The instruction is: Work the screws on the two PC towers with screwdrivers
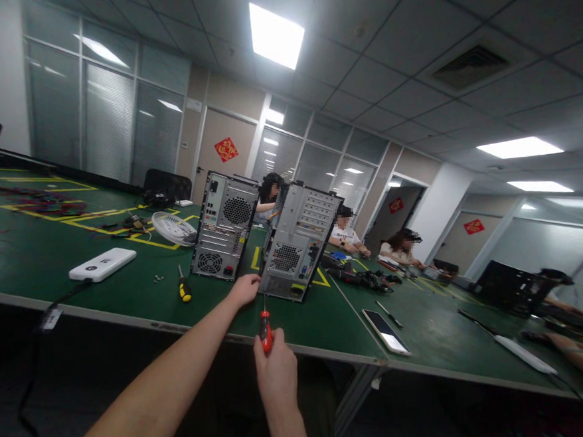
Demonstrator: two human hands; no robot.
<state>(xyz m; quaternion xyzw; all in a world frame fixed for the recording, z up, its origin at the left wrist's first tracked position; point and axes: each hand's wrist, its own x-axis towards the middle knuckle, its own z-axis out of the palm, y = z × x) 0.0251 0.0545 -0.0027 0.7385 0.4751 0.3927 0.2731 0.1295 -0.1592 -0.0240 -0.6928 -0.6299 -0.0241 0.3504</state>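
Note:
Two grey computer towers stand rear side toward me on the green table (127,290). My left hand (245,289) reaches out and rests, fingers curled, against the lower left corner of the right tower (298,241). My right hand (276,372) is closed round a red-handled screwdriver (265,332), its thin shaft pointing up toward that tower's bottom edge. The left tower (225,224) stands just beside it. A yellow-and-black screwdriver (183,287) lies on the table in front of the left tower, with small loose screws (157,278) next to it.
A white power bank (103,263) with a black cable lies at the left. A white round fan (173,227) lies behind. A phone (385,330) and a pen (390,313) lie to the right. Three people sit at the far side. A black case (511,288) stands at the right.

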